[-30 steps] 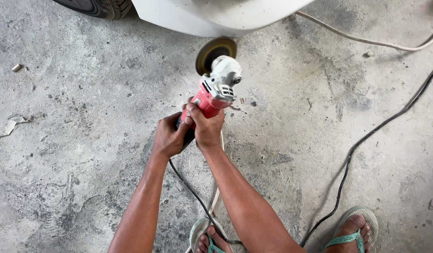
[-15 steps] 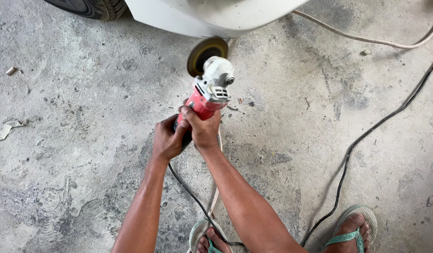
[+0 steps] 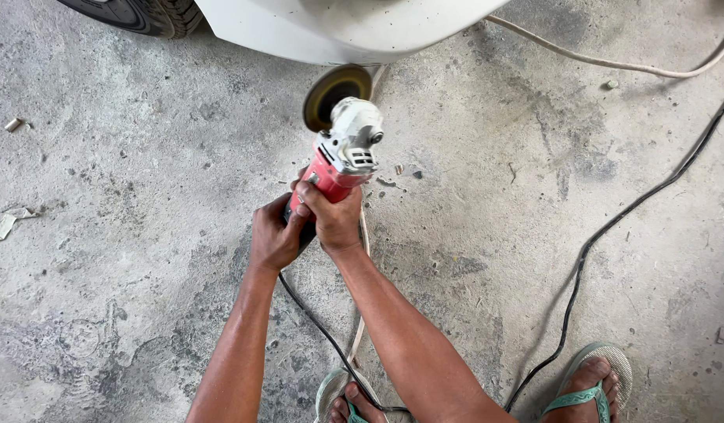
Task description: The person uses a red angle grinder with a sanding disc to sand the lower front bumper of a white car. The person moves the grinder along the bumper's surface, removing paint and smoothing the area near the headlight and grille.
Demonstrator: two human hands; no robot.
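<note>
Concrete floor [image 3: 142, 157]; left hand [image 3: 274, 239], right hand [image 3: 330, 219] both clenched round red angle grinder [image 3: 342, 153], disc upright.

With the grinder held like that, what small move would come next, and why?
Probably easing the disc up to the white panel: both the left hand and right hand grip the red grinder, and its disc sits just below the panel's edge.

No packages, signs or screens showed anywhere in the view. The only possible label was a small pale patch on the side of the red-bodied angle grinder with a grey metal head [image 3: 342, 157], too small and blurred to make out.
</note>
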